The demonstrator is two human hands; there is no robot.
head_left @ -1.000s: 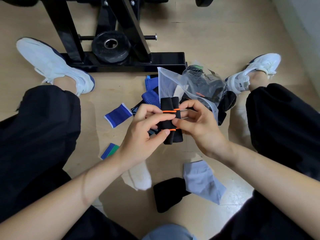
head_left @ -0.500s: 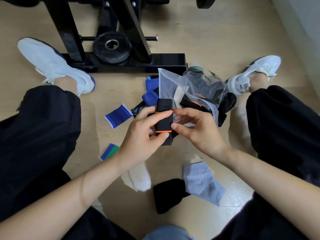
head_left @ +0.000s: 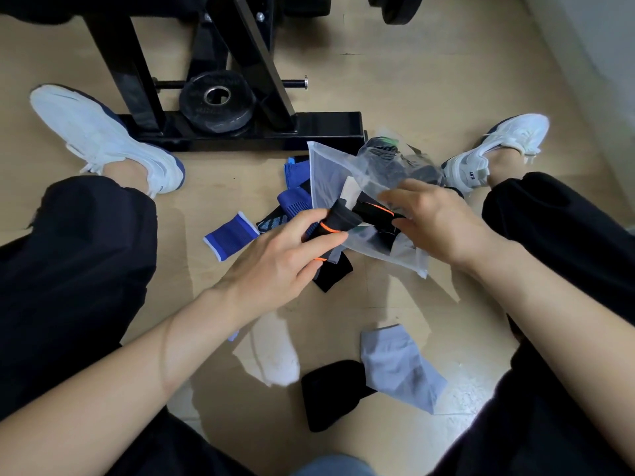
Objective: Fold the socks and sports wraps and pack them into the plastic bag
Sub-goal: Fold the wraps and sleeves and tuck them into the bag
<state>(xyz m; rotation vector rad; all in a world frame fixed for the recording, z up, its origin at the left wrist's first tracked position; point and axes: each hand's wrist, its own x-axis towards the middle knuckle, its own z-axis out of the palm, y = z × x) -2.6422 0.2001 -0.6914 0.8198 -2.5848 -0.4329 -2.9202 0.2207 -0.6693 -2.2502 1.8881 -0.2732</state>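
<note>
Tan floor (head_left: 429, 97) bears blue wrap (head_left: 231, 237), white sock (head_left: 275, 359), black sock (head_left: 330, 396) touching grey sock (head_left: 402, 365), black rack base (head_left: 261, 132).

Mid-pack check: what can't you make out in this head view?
1. Head view: plastic bag contents, blurred by its frosted film, partly under the right hand.
2. Head view: whether the black wrap is inside the bag yet; the opening is lost among film folds and the left hand.
3. Head view: items in the blue pile, overlapped by the bag.
</note>
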